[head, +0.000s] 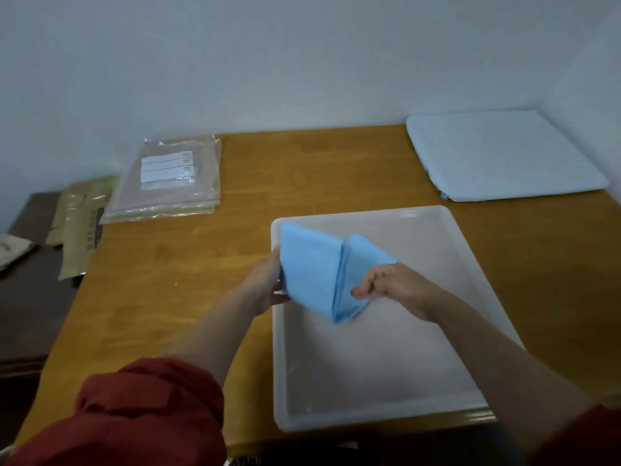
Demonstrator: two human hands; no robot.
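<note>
Both hands hold a folded blue cloth (316,270) above the tray (376,422): the left hand (268,284) grips its nine o'clock edge, the right hand (386,284) pinches the three o'clock flap. Bare tray floor lies toward six o'clock.

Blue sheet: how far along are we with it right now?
Done: the white lid lies aside at the back right of the table, so the tray stands uncovered. In hand: left hand and right hand each grip a side of the folded blue sheet above the tray, partly opened. Left: spreading it flat in the tray, probably.
</note>
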